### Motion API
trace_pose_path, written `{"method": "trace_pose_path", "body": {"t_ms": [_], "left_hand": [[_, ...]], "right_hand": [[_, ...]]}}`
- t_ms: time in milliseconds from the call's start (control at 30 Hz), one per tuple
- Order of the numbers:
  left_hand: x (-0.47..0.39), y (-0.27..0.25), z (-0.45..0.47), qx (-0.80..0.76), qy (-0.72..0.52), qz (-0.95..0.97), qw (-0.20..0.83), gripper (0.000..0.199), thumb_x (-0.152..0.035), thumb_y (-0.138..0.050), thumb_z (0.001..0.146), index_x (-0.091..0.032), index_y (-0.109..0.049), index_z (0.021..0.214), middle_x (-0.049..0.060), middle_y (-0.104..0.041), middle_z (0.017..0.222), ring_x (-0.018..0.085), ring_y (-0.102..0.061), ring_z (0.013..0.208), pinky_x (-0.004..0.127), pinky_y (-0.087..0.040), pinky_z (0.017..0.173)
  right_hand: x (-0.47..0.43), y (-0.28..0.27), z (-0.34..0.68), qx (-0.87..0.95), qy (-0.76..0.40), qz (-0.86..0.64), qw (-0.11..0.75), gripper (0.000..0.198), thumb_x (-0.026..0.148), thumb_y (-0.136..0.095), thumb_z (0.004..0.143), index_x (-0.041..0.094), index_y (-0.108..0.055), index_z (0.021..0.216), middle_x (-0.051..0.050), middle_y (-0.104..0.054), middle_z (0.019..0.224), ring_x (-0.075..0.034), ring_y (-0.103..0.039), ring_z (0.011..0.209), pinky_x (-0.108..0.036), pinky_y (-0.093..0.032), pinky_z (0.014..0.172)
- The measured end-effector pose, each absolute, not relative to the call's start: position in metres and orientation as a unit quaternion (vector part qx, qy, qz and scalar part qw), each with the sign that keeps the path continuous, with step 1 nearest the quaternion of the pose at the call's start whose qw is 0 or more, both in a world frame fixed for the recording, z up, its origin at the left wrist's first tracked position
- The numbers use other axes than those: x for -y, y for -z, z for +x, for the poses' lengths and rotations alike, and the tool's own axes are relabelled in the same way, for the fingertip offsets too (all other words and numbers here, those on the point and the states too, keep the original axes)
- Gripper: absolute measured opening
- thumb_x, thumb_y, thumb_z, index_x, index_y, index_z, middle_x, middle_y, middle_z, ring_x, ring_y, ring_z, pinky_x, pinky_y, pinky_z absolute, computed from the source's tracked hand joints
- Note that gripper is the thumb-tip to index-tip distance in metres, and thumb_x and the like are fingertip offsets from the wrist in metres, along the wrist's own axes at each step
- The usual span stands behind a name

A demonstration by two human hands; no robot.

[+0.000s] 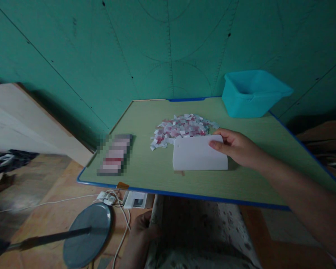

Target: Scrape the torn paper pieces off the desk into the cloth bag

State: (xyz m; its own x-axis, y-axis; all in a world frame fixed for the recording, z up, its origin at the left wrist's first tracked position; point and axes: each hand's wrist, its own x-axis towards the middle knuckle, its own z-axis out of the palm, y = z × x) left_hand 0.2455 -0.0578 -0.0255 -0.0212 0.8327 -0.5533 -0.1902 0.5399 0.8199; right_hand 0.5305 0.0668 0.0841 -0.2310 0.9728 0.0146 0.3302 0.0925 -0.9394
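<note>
My right hand [231, 145] is closed on the right end of a white rectangular panel [197, 155], thumb on its near face and fingers behind. The panel has a bevelled lower part and stands tilted on the green tabletop [145, 168]. Just behind it spreads a heap of small white and pink paper scraps [182, 125], partly covered by the panel. Below the table edge, my left hand [144, 228] rests by my lap with fingers curled beside patterned cloth [156, 213]; what it holds, if anything, is hidden.
A turquoise plastic bin [249, 99] stands at the table's back right corner, against the green wall [168, 45]. On the left of the tabletop lies a pixelated phone-like slab [116, 155]. Below are a round grey stand base [88, 235], white cables [126, 231] and a white box [136, 200].
</note>
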Motion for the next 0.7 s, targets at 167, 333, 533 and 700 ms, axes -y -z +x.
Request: {"method": "trace_pose_path", "body": {"t_ms": [167,333,533,700], "left_hand": [[0.057,0.018,0.248,-0.586,-0.401,0.277,0.648,0.006,-0.013,-0.069,0.04,-0.015,-0.067,0.045,-0.002,-0.054,0.038,0.008,-0.042,0.04,0.02,-0.031,0.044],[0.054,0.016,0.249,-0.582,-0.391,0.284,0.654,0.007,-0.014,-0.065,0.042,-0.015,-0.068,0.048,-0.002,-0.055,0.04,0.009,-0.043,0.042,0.021,-0.032,0.046],[0.054,0.01,0.254,-0.587,-0.391,0.259,0.66,0.004,-0.013,-0.062,0.04,-0.015,-0.064,0.043,-0.003,-0.051,0.039,0.008,-0.039,0.04,0.021,-0.029,0.044],[0.056,0.01,0.253,-0.554,-0.406,0.251,0.683,0.011,-0.011,-0.064,0.044,-0.016,-0.07,0.052,-0.003,-0.053,0.04,0.008,-0.042,0.041,0.021,-0.032,0.045]], "right_hand": [[-0.064,-0.082,0.526,0.654,-0.427,-0.511,0.36,0.025,0.043,-0.056,0.075,0.019,-0.052,0.081,0.001,-0.051,0.067,-0.009,-0.048,0.058,-0.02,-0.037,0.048],[-0.065,-0.082,0.524,0.639,-0.421,-0.52,0.381,0.024,0.043,-0.055,0.076,0.02,-0.049,0.078,0.002,-0.048,0.066,-0.009,-0.046,0.057,-0.02,-0.035,0.046],[-0.072,-0.077,0.526,0.62,-0.413,-0.537,0.396,0.023,0.04,-0.057,0.075,0.02,-0.048,0.079,0.0,-0.053,0.069,-0.011,-0.05,0.06,-0.022,-0.038,0.049],[-0.072,-0.074,0.526,0.644,-0.413,-0.538,0.354,0.023,0.039,-0.058,0.074,0.019,-0.047,0.075,0.001,-0.051,0.067,-0.01,-0.049,0.059,-0.021,-0.035,0.048]]}}
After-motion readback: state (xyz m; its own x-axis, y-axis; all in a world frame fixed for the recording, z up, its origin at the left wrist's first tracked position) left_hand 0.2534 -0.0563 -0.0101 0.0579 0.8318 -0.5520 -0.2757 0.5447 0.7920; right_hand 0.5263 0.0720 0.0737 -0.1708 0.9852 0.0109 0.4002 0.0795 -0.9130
